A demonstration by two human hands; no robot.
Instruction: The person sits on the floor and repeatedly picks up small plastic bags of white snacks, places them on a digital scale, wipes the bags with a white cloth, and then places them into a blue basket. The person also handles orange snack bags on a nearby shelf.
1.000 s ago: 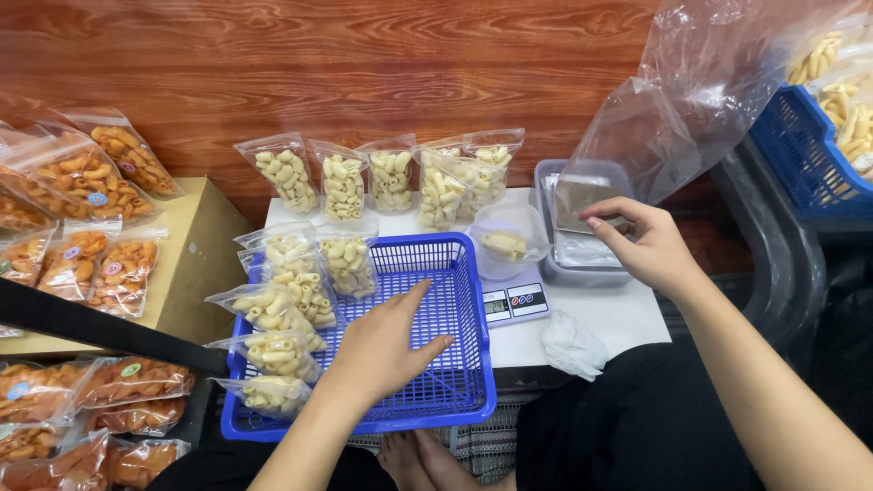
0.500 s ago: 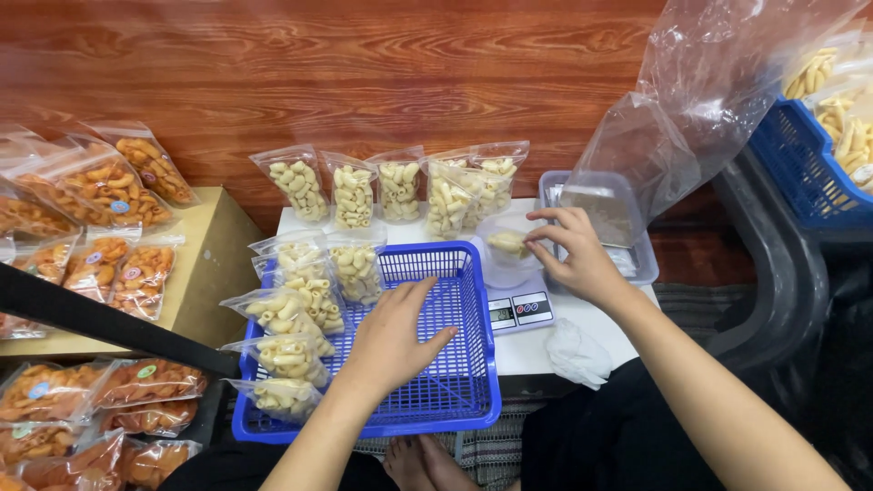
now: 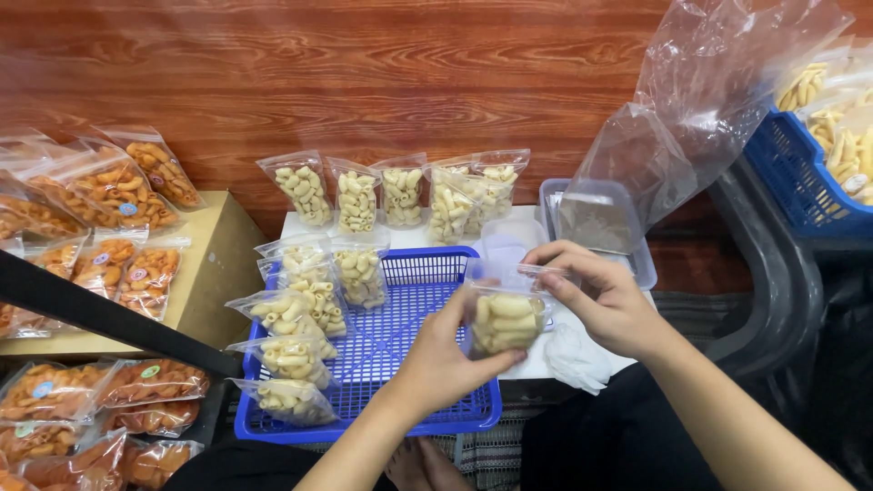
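Nearest to us, our left hand [image 3: 441,359] cups a small clear bag of pale snack pieces [image 3: 505,318] from below, fingers closed around its filled bottom, while our right hand [image 3: 605,300] pinches the bag's open top edge at about two o'clock from the bag's middle. The bag hangs over the right rim of the blue basket [image 3: 409,300], just in front of the white table. We judge it light and soft: thin film that crumples and slips, with brittle pieces inside that could crack if squeezed, so the sound places to hold are the loose top strip and a gentle cradle under the base, as both hands now do. At nine o'clock from the bag, five filled bags [image 3: 291,336] lie stacked along the basket's left side. Further out, at twelve o'clock, a row of filled bags [image 3: 400,191] stands against the wooden wall [image 3: 364,73], and a clear plastic tub [image 3: 596,223] sits at one o'clock beneath a large loose plastic sack [image 3: 718,100]. Far left, at ten o'clock, orange snack bags [image 3: 109,209] rest on a low wooden stand.
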